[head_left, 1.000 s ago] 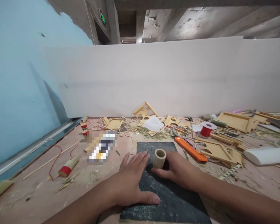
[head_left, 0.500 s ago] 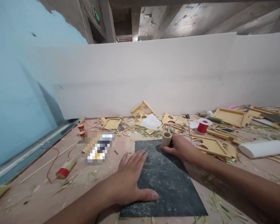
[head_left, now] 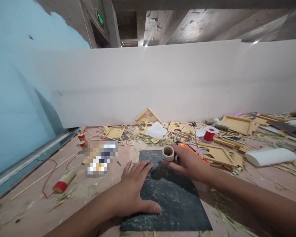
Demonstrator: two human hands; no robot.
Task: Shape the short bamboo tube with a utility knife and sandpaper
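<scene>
A dark sandpaper sheet (head_left: 174, 200) with pale dust on it lies on the tabletop before me. My left hand (head_left: 134, 191) rests flat along its left side, fingers spread and thumb stretched over the sheet. Between the thumb and fingers of my right hand (head_left: 187, 163) is a short bamboo tube (head_left: 168, 153), above the sheet's far end. The tube's open end tilts toward me, and its shadow falls on the sheet. Just behind the right hand lies an orange-handled tool (head_left: 185, 145), partly hidden by that hand.
A red wire spool (head_left: 209, 134), a wooden frame (head_left: 220, 155) and a white roll (head_left: 271, 156) lie to the right. On the left is a red-ended bamboo piece (head_left: 64, 181) with red string. Shavings and a white cloth-like piece (head_left: 156, 130) lie before the white partition (head_left: 148, 82).
My right hand has raised the bamboo tube off the sheet and tipped its open end toward me. More of the orange-handled tool now shows. The left hand stays on the sheet.
</scene>
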